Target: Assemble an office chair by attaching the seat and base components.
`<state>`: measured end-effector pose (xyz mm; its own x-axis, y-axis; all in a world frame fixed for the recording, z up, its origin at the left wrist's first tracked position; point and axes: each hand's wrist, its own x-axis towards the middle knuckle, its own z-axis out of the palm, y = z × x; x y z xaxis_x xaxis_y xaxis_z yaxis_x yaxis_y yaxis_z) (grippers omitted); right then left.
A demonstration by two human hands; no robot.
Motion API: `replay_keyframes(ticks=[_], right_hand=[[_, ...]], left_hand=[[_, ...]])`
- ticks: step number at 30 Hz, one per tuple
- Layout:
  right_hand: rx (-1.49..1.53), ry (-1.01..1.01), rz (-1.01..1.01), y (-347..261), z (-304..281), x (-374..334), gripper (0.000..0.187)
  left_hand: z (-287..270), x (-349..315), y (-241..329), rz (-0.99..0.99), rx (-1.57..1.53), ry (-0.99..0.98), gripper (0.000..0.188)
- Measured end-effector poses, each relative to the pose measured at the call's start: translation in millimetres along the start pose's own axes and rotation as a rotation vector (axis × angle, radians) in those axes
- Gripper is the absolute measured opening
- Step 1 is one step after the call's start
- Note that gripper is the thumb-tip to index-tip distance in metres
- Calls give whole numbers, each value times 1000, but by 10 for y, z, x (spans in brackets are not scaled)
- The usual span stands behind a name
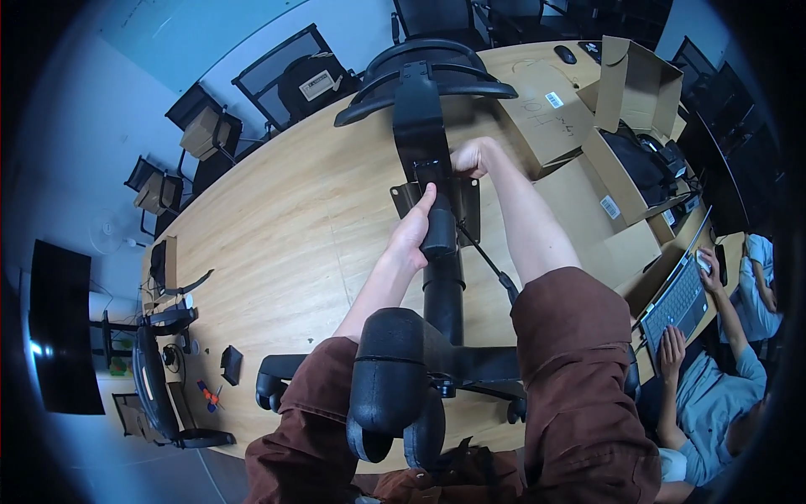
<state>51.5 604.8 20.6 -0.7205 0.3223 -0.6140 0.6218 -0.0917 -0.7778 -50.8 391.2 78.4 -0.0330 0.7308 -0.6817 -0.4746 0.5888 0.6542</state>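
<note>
A black office chair frame lies on the table, its star base [487, 363] and a large caster [388, 370] nearest me. From the base a gas lift column [443, 302] runs away to a metal mounting plate [470, 210]. Beyond it, a broad black bracket [417, 126] joins the looped backrest frame [411, 59]. My left hand [411, 231] grips the chair mechanism beside a black cylindrical knob [438, 233], thumb pointing away; its other fingers are hidden. On the bracket's right side, my right hand [472, 158] is closed with curled fingers; what it holds is hidden. A thin black lever [487, 262] slants toward me.
Flat cardboard [546, 109] and an open carton [625, 168] with black parts lie at right. A person [714, 403] works at a laptop [676, 302] there. At left are an orange-and-blue tool [209, 395], a small black box [231, 365] and another chair part [159, 378].
</note>
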Motion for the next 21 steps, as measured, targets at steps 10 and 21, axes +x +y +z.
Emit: replay_keyframes(ticks=[10, 21], right_hand=[[60, -51, 35, 121, -83, 324, 20], [-92, 96, 27, 154, -91, 80, 28]], left_hand=[[15, -51, 46, -15, 9, -59, 66], [9, -66, 14, 27, -57, -79, 71]])
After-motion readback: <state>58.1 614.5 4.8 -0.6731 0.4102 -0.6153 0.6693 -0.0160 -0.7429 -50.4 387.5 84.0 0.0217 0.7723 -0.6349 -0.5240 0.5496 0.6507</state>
